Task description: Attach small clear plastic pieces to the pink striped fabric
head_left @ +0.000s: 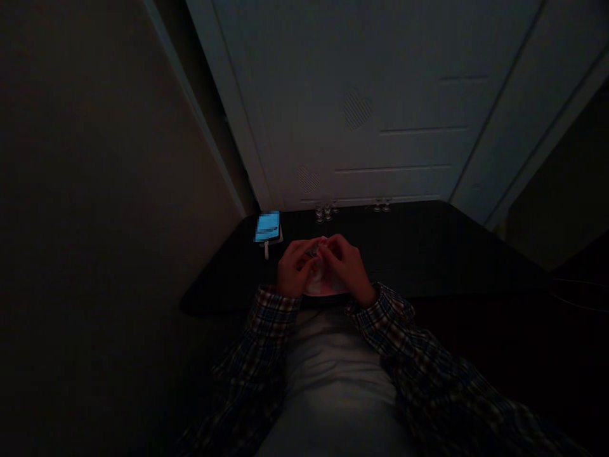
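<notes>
In the dim head view, my left hand (292, 270) and my right hand (351, 265) come together over the near part of a dark table (419, 254). The fingers of both are curled and pinch at a small, partly clear, reddish thing between the fingertips, too dark to name. Below it, between my palms, shows a pinkish-white thin sheet or bag (321, 287). Its upper part is hidden by my fingers. Beyond my hands, several small clear stemmed glasses (327, 212) stand in a group at the table's back edge.
Two more small glasses (382, 205) stand further right along the back. A phone with a lit screen (268, 226) lies at the back left, a white cable or strap (266, 249) by it. A white panelled door (342, 120) rises behind the table; a wall (118, 158) is on the left.
</notes>
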A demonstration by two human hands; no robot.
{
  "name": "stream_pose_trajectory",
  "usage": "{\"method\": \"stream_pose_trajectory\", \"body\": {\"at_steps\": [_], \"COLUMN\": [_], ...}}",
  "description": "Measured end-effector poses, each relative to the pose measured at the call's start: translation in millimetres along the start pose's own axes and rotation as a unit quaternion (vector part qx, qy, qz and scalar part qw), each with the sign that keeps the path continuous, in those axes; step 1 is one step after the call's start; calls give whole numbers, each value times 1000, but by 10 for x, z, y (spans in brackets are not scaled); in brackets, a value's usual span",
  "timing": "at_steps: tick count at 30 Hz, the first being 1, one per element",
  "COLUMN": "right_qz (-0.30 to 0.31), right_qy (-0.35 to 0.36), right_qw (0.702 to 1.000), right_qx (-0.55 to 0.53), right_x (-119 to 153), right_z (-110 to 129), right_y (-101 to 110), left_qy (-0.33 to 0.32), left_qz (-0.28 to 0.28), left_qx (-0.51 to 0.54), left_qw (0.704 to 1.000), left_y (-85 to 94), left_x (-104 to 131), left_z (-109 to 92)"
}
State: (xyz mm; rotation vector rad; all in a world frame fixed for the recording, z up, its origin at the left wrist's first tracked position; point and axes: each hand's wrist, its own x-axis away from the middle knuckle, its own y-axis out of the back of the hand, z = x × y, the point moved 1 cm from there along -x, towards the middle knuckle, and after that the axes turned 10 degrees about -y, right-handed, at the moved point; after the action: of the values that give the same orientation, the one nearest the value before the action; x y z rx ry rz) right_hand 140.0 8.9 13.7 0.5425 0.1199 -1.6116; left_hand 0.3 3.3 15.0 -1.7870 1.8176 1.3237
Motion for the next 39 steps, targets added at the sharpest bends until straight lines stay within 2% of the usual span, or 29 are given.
{"method": "stream_pose_trajectory", "body": {"at_steps": [8,13,25,34,39], "right_qz": [19,28,10,2,7], "right_qy": [22,38,33,18,12], "right_qw": [1000,999,999,998,997], "right_qx": [1,8,-34,-59,-73], "right_x": [13,32,24,39,30], "right_z": [44,91,64,91,79], "right_y": [9,27,22,27,31], "left_qy": [-27,-33,67,104,104], "left_qz": [-5,11,-27,-36,-41], "left_qx": [-14,-5,96,116,108], "left_qw": [1000,999,993,987,988], "left_y": [0,-19,-77,-86,-91], "left_x": [10,5,36,17,22], "left_z": [41,33,136,108,127]}}
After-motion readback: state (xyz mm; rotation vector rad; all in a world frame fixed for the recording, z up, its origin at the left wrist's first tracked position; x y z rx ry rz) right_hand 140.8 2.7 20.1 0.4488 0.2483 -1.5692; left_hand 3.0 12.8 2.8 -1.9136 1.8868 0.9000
